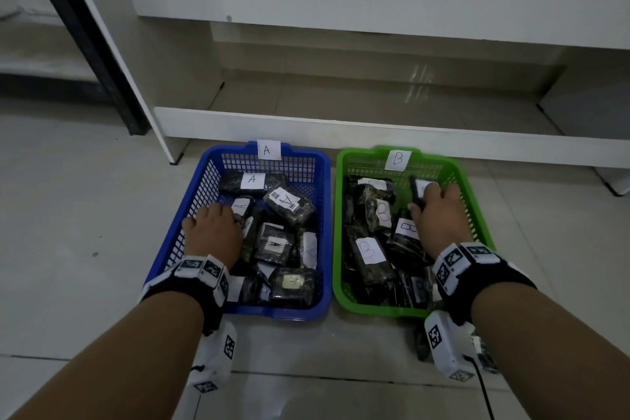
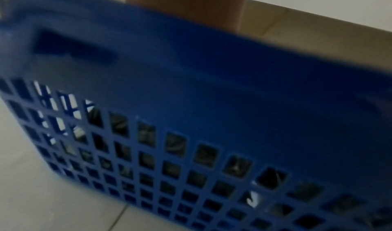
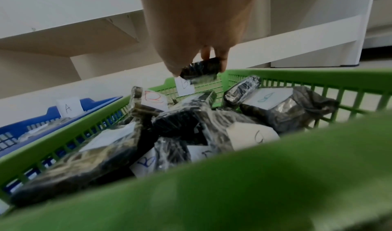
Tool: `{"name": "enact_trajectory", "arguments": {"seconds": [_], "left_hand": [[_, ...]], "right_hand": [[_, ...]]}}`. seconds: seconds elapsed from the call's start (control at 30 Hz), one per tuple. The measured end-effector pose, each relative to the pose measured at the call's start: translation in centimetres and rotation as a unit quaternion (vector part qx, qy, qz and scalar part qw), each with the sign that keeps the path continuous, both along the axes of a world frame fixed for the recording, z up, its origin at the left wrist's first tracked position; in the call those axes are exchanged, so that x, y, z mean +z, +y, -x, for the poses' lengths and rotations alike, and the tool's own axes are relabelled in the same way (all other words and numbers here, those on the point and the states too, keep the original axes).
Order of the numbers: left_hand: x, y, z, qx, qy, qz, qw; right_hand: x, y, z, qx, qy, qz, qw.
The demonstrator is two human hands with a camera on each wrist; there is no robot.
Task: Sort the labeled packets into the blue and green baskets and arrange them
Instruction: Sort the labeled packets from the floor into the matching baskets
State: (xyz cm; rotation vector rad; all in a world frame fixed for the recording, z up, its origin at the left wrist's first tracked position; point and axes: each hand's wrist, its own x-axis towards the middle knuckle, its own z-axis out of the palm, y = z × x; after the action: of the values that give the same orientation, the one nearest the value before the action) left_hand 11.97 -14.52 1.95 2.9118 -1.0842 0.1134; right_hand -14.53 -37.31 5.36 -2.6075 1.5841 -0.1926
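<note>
A pale tiled floor (image 1: 85,215) runs up to a white shelf unit (image 1: 341,133) at twelve o'clock; two baskets sit side by side on the floor below it. In the head view the blue basket (image 1: 204,177), tagged A, lies at about ten o'clock of centre, full of dark wrapped packets (image 1: 289,203) with white A labels; the green basket (image 1: 477,225), tagged B, lies at two o'clock, holding packets marked B. The left hand (image 1: 211,232) reaches into the blue basket at its near left side, fingers bent down onto the pile; whether that grip holds a packet cannot be told. The right hand (image 1: 439,211) is over the green basket's far right part, its grip closed round a dark packet (image 1: 417,191).

From the left wrist, the blue basket's (image 2: 212,83) lattice wall fills the view, blurred; dark wrapping shows through the holes; the fingers are hidden.

From the right wrist, thumb and fingers (image 3: 222,57) pinch the dark packet (image 3: 201,68) above the heaped B packets; the green basket's rim (image 3: 297,73) lies beyond, the blue one at nine o'clock.
</note>
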Motion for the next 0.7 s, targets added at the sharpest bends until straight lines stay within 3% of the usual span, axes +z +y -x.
{"name": "enact_trajectory", "arguments": {"seconds": [0.1, 0.3, 0.5, 0.6, 0.7], "left_hand": [[0.0, 0.1, 0.4, -0.034, 0.006, -0.011, 0.999], [-0.3, 0.7, 1.4, -0.053, 0.003, -0.012, 0.999], [0.8, -0.5, 3.2, -0.011, 0.072, -0.107, 0.992], [2.1, -1.4, 4.3, 0.01, 0.083, -0.035, 0.996], [3.8, -2.8, 7.1, -0.08, 0.049, 0.097, 0.991]], "right_hand": [[-0.2, -0.3, 0.3, -0.02, -0.007, -0.055, 0.998], [-1.3, -0.4, 0.9, -0.034, 0.108, -0.14, 0.984], [0.3, 0.0, 1.8, -0.019, 0.147, -0.159, 0.976], [2.3, -0.3, 2.6, -0.01, 0.145, -0.155, 0.977], [4.4, 0.0, 4.6, 0.019, 0.106, -0.097, 0.989]]}}
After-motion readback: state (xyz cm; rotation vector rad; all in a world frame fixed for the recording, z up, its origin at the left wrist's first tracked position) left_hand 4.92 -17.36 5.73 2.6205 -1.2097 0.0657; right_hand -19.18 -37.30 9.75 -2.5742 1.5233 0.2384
